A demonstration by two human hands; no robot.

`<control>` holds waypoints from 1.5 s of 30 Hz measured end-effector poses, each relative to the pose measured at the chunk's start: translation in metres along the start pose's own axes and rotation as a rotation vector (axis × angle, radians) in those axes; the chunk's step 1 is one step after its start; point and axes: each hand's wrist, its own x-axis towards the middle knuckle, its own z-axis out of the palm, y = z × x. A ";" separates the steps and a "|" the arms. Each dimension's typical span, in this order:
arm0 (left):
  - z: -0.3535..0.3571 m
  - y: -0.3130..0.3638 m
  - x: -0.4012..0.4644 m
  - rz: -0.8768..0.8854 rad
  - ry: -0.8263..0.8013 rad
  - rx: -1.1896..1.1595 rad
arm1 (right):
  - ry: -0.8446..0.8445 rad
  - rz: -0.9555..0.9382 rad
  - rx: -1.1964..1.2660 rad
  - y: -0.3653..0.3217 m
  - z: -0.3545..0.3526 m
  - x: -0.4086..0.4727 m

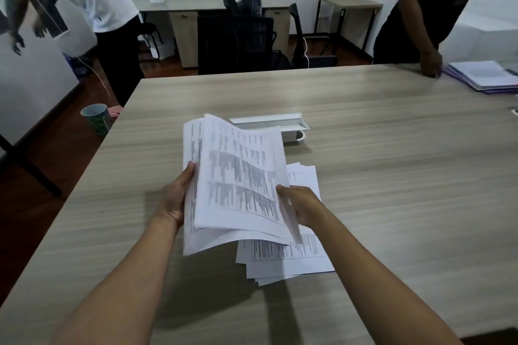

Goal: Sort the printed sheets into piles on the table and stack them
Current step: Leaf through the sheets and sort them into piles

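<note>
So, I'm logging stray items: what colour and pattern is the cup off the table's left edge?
The cup is green with a leafy pattern and pale inside, per the head view.

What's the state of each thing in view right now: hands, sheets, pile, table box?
left hand: grips the left edge of the held sheets.
right hand: holds the right edge of the held sheets.
held sheets: lifted off the table, curved, top sheets fanned apart.
pile on the table: lying flat, loosely stacked, edges uneven.
table socket box: lid raised.
cup: upright at the table's left edge.
purple-edged stack: flat at the far right.
</note>
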 end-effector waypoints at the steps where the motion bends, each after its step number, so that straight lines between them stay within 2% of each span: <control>1: 0.001 0.001 0.000 0.007 0.012 -0.010 | 0.059 -0.014 -0.058 0.003 -0.004 0.002; 6: -0.003 0.007 -0.006 0.013 0.009 -0.040 | 0.368 0.045 -0.345 0.026 -0.036 0.008; 11: -0.005 0.014 -0.011 0.039 0.028 -0.044 | 0.473 0.113 -0.540 0.035 -0.053 0.008; 13: -0.003 0.014 -0.011 0.045 0.017 -0.040 | 0.523 0.125 -0.706 0.033 -0.048 0.004; 15: 0.000 0.013 -0.008 0.037 0.006 -0.043 | 0.635 0.048 -0.885 0.027 -0.035 -0.002; 16: 0.002 0.012 -0.007 0.031 0.001 -0.046 | 0.652 -0.039 -0.890 0.023 -0.026 -0.005; 17: 0.003 0.010 -0.005 0.026 -0.004 -0.049 | 0.593 -0.116 -0.811 0.017 -0.016 -0.007; 18: 0.005 0.008 -0.003 0.019 -0.012 -0.051 | 0.457 -0.145 -0.642 0.010 -0.007 -0.007; 20: 0.007 0.005 -0.001 0.006 -0.031 -0.046 | 0.084 -0.004 -0.235 -0.002 0.012 -0.008; 22: 0.008 0.002 0.001 -0.004 -0.046 -0.041 | -0.087 0.106 -0.066 -0.008 0.021 -0.009; 26: 0.011 0.000 0.005 -0.011 -0.045 -0.050 | 0.005 0.039 0.050 -0.007 0.021 -0.006; 29: 0.009 0.003 0.006 -0.009 -0.036 -0.046 | -0.029 0.056 0.089 -0.009 0.013 -0.006; 32: 0.009 0.003 0.006 -0.033 -0.038 -0.013 | -0.011 0.043 0.022 -0.009 0.007 -0.003; 39: 0.007 -0.001 -0.001 -0.040 -0.028 -0.034 | 0.293 -0.023 -0.279 0.009 -0.022 0.008; 45: -0.010 0.016 -0.010 -0.018 -0.028 -0.019 | 0.415 -0.024 -0.503 0.037 -0.057 0.009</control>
